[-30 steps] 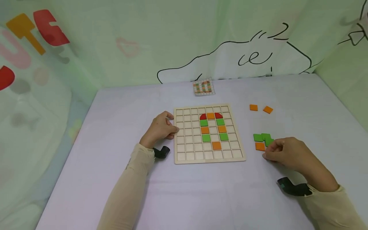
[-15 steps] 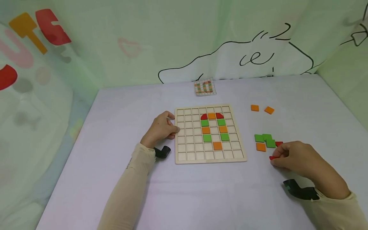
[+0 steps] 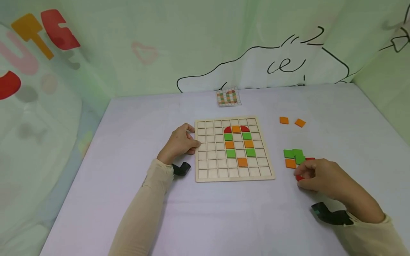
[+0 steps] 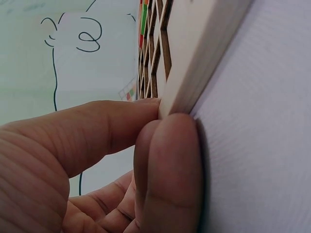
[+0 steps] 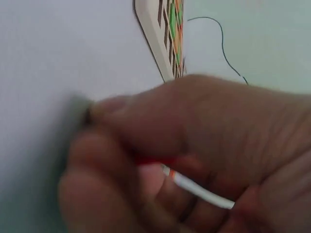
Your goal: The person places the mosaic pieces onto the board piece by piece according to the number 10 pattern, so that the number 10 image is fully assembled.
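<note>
A wooden grid board (image 3: pixel 209 175) lies on the table, with red, orange and green tiles set in its right half. My left hand (image 3: pixel 180 142) holds the board's left edge; in the left wrist view the thumb (image 4: pixel 112 121) lies on the rim and the fingers rest against its side. To the right of the board, my right hand (image 3: pixel 330 179) pinches a red tile (image 3: pixel 300 177) between thumb and fingers. Most of that tile is covered; a strip of red (image 5: pixel 155 160) shows in the blurred right wrist view. Another red tile (image 3: pixel 310 159) shows just behind the knuckles.
Green tiles (image 3: pixel 289 153) and an orange tile (image 3: pixel 290 163) lie in a cluster beyond the right hand. Farther back are two orange tiles (image 3: pixel 284 120). A small pattern card (image 3: pixel 228 97) sits behind the board, near the patterned curtain (image 3: pixel 144 78).
My right hand moved right, uncovering red tiles beside the cluster, then slightly back left with one red tile pinched. The left hand stays on the board's edge.
</note>
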The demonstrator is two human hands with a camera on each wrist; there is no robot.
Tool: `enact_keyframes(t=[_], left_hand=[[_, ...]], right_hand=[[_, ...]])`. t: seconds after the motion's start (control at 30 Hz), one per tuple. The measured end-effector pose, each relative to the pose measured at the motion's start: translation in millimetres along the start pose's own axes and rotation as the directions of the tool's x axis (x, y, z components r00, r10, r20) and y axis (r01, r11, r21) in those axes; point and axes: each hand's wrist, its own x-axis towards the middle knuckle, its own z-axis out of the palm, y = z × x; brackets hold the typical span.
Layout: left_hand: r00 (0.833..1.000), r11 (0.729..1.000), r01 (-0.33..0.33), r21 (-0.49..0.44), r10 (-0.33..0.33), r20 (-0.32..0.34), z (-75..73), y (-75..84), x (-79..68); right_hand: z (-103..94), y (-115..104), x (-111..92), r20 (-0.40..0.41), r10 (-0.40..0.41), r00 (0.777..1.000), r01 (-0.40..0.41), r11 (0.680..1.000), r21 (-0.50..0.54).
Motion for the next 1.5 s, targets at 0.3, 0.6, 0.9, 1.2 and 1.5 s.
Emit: enact_keyframes(t=[0.3,0.6,0.9,1.2,1.5], left_hand=[[1.0,1.0,0.008,0.008,-0.008,-0.005,0.3,1.1,-0.1],[1.0,1.0,0.004,0.001,-0.004,-0.002,0.4,0.3,-0.5],[1.0,1.0,0.004,0.0,-0.004,-0.003,0.1,0.2,0.0],[1.0,1.0,0.004,-0.003,-0.004,-0.002,-0.2,0.3,-1.1],[1.0,1.0,0.001,-0.002,-0.001,-0.002,-0.5,0.4,-0.9]], right_hand=[[6.6,-20,12,-0.008,0.011,1.0,-0.008,0.966,0.26],[15.0,-34,29,0.092,-0.001,0.996,-0.05,0.833,0.551],[19.6,-36,33,0.159,-0.039,0.986,-0.076,0.752,0.655],[20.2,-39,31,0.151,-0.029,0.988,-0.08,0.74,0.668],[21.5,-39,33,0.129,-0.038,0.991,-0.06,0.734,0.677]])
